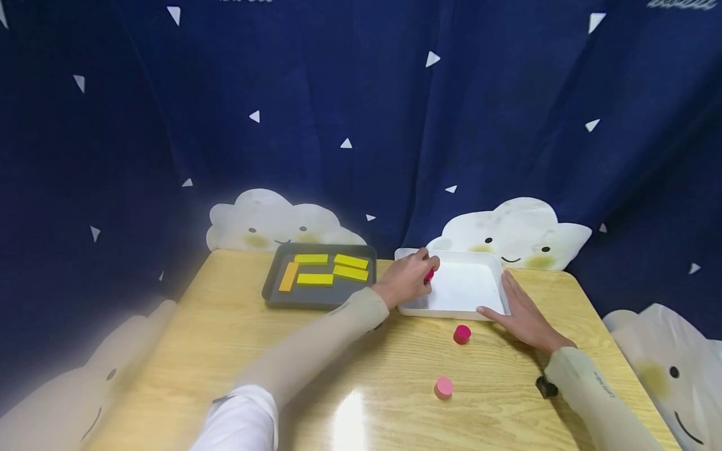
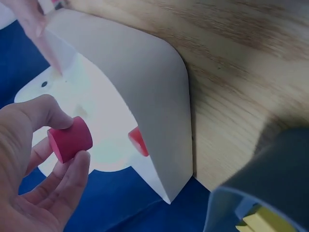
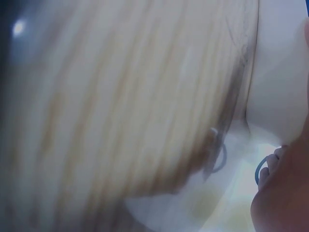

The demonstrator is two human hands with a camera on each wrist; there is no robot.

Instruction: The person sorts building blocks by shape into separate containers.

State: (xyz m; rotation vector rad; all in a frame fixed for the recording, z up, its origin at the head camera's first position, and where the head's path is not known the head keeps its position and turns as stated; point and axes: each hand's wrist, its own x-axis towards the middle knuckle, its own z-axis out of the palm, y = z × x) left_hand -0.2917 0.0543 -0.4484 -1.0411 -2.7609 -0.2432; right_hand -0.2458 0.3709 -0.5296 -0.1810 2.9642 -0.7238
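My left hand (image 1: 407,275) pinches a red cylinder-shaped block (image 2: 71,139) between thumb and fingers, over the left part of the white tray (image 1: 462,312). In the left wrist view a second red block (image 2: 138,141) shows inside the tray, close by its wall and partly hidden. My right hand (image 1: 524,313) lies along the tray's right end with fingers straight, its thumb at the front rim. In front of the tray a dark pink cylinder (image 1: 462,334) stands on the table, and a lighter pink cylinder (image 1: 444,388) stands nearer to me.
Left of the white tray is a dark grey tray (image 1: 304,305) holding several yellow blocks (image 1: 315,280) and one orange block (image 1: 289,277). Both trays sit near the back edge of the wooden table (image 1: 225,351). A dark blue curtain (image 1: 316,125) hangs behind it.
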